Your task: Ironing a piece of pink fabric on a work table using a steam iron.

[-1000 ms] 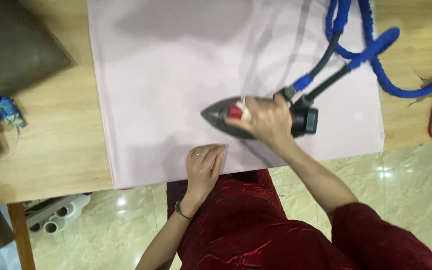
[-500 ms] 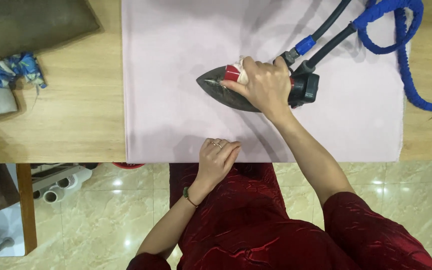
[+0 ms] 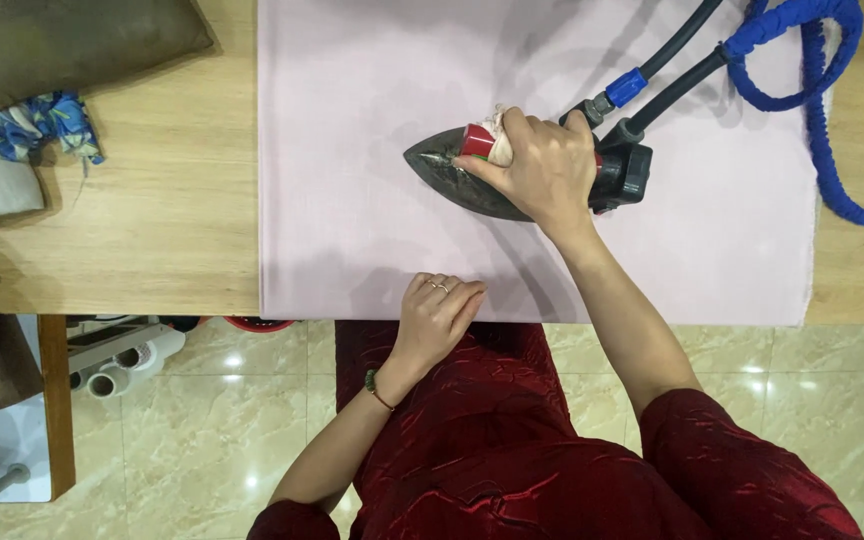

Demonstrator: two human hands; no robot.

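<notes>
Gripping the handle of the dark steam iron [image 3: 472,172], the right hand [image 3: 542,165] is clamped around it on the pale pink cloth [image 3: 352,130] spread over the wooden desk [image 3: 172,200]. Flat and open, the left hand [image 3: 437,315] presses the cloth's near edge.

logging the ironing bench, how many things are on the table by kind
iron: 1
pale pink cloth: 1
hoses, grey and blue: 2
brown cushion: 1
blue patterned fabric: 1
total: 6
</notes>
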